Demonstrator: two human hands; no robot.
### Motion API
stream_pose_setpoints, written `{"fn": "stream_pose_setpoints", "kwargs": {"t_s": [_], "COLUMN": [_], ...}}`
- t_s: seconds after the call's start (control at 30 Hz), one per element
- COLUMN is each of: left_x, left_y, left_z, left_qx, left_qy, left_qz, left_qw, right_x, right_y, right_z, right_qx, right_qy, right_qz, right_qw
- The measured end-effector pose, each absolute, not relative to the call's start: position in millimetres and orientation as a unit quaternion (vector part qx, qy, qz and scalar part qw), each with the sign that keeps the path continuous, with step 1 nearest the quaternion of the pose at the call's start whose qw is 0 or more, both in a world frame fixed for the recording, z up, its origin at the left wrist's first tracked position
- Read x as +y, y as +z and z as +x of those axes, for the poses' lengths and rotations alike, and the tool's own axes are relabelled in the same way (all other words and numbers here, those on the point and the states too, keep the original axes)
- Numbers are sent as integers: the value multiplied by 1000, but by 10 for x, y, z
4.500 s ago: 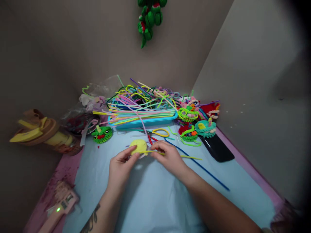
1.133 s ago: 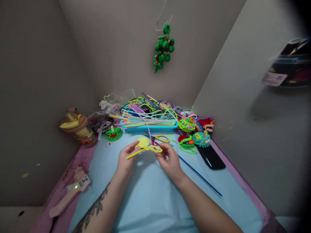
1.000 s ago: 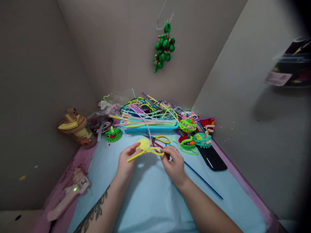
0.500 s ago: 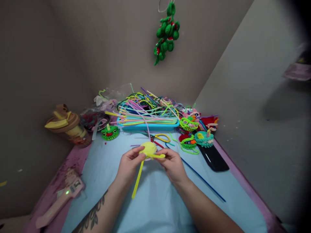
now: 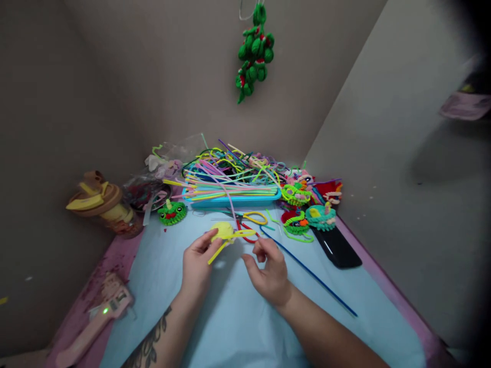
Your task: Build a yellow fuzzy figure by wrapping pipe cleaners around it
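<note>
My left hand [image 5: 197, 255] is closed on a round yellow pipe-cleaner piece [image 5: 221, 230], pinched between thumb and fingers above the middle of the table. From it a yellow pipe cleaner [image 5: 242, 233] sticks out to the right in a narrow loop, and another straight length points down to the left. To the right of the loop is my right hand [image 5: 268, 271], apart from the piece, its thumb and curled fingers spread and nothing visible between them. Behind the piece lie scissors with yellow handles [image 5: 256, 219] and a red-handled tool [image 5: 245, 236].
A blue tray [image 5: 233, 203] heaped with pipe cleaners stands at the back. Finished pipe-cleaner figures, such as a green frog-like one [image 5: 172, 212], flank it. A black phone-like slab [image 5: 339, 250], a blue pipe cleaner [image 5: 314, 276], a pink glue gun [image 5: 95, 324] and a lidded cup [image 5: 111, 207] lie about.
My right hand has let go of the yellow pipe cleaner and moved down and away. The hanging yellow strand has swung up and looks shorter; the left hand still holds the round piece.
</note>
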State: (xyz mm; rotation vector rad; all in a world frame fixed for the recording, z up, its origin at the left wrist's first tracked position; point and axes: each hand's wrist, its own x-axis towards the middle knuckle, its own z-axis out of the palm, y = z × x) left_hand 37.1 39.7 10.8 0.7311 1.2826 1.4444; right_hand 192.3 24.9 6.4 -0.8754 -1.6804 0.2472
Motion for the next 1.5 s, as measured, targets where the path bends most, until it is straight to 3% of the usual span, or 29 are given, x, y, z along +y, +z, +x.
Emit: {"fn": "stream_pose_setpoints", "kwargs": {"t_s": [0.2, 0.5, 0.67, 0.77, 0.87, 0.97, 1.1, 1.27, 1.5], "left_x": [345, 357, 384, 407, 436, 453, 441, 399, 314], "left_y": [-2, 17, 21, -35, -74, -57, -9, 0, 108], "left_z": [442, 463, 400, 345, 311, 312, 342, 369, 449], "left_qx": [552, 566, 599, 604, 578, 546, 510, 552, 546], "left_qy": [566, 555, 551, 555, 576, 600, 611, 588, 586], "left_qz": [369, 383, 400, 395, 360, 341, 320, 381, 459], "left_qw": [489, 474, 422, 414, 452, 476, 513, 451, 384], "right_x": [214, 167, -118, -236, -178, 41, 341, 431, 445], "right_y": [85, 248, 528, 678, 670, 458, 127, 22, 18], "right_z": [1755, 1722, 1579, 1604, 1702, 1783, 1813, 1791, 1763], "right_qx": [-833, -839, -913, -901, -897, -830, -667, -554, -567], "right_qy": [82, 82, 83, 168, 152, 128, 265, 385, 382], "right_qz": [-352, -260, -83, -43, -26, -184, -442, -473, -474], "right_qw": [419, 471, 392, 398, 414, 510, 537, 567, 556]}}
